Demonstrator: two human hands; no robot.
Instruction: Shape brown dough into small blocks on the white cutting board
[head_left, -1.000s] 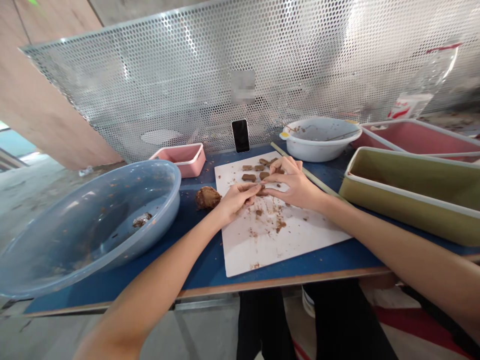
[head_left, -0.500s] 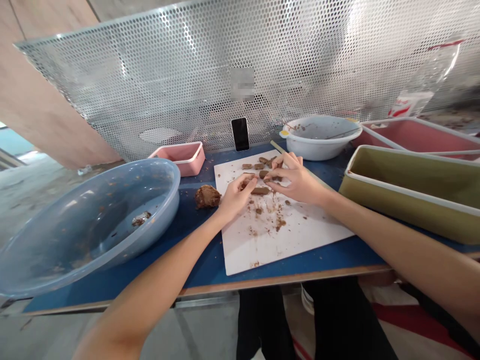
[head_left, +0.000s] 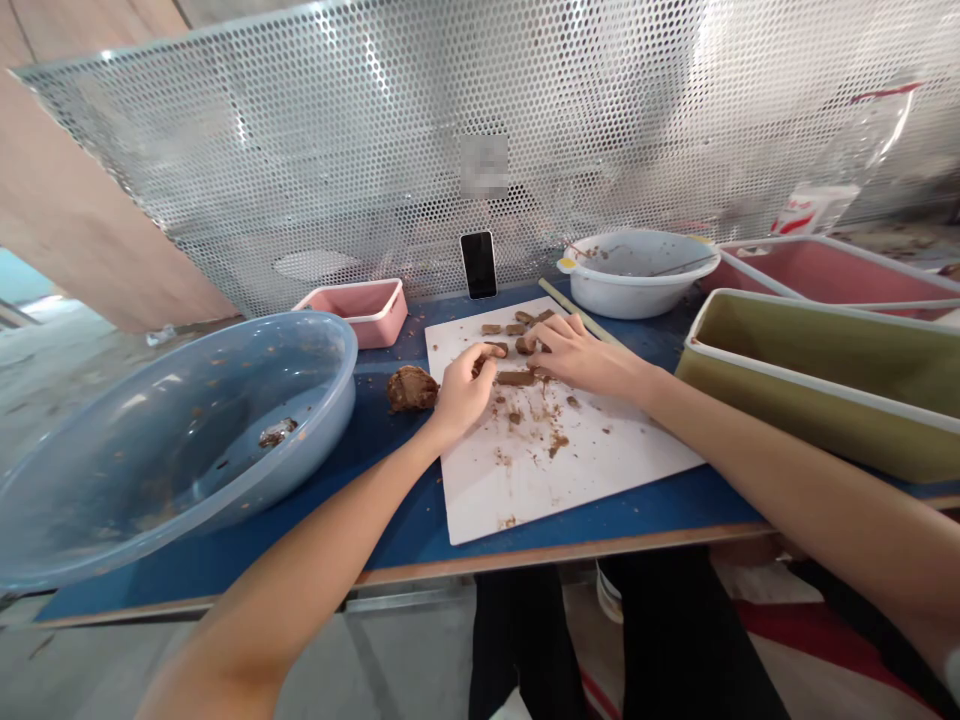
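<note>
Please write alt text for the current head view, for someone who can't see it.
A person's left hand and right hand are among brown pieces on a white board. A brown lump and blue basin are on the left, a green tub on the right, and a phone stands behind, before a perforated metal sheet.

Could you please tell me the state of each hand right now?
Left hand: half-curled at the brown pieces; whether it holds one cannot be told.
Right hand: fingers bent over brown pieces; grip cannot be told.

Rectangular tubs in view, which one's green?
The long green tub at the right, in front of the larger pink tub; the small tub is pink too.
</note>
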